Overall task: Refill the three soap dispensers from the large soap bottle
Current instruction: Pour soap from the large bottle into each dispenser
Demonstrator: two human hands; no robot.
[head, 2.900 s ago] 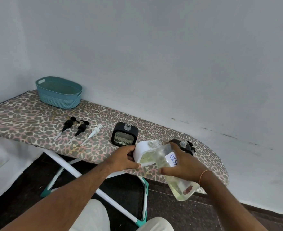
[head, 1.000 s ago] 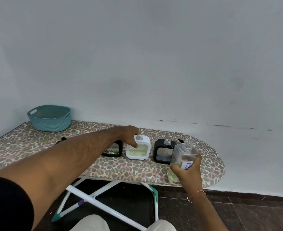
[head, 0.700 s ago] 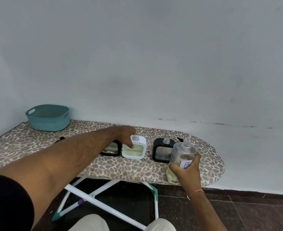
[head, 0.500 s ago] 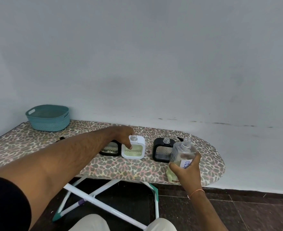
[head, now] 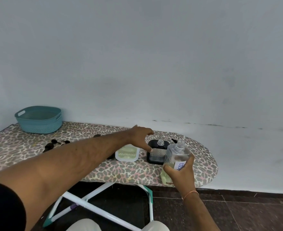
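The large soap bottle [head: 175, 161], uncapped and holding a low pool of yellowish soap, is upright in the right hand [head: 181, 170], whose fingers wrap its lower half just in front of the black dispenser [head: 157, 154]. That dispenser stands open-necked on the leopard-print ironing board [head: 137, 175]. The left hand [head: 141, 136], fingers spread and gripping nothing, reaches toward its top. Just left of it stands the white dispenser [head: 127, 153], showing pale soap in its window.

To pour well, I would steady the black dispenser with the left hand, bring the bottle's neck right over its mouth and tip slowly.

Count: one bottle; two dispensers plainly seen, a third mostly hidden behind the forearm; at least two loose pump heads [head: 51, 145] far left of the black dispenser; one teal basket [head: 39, 120] beyond them.
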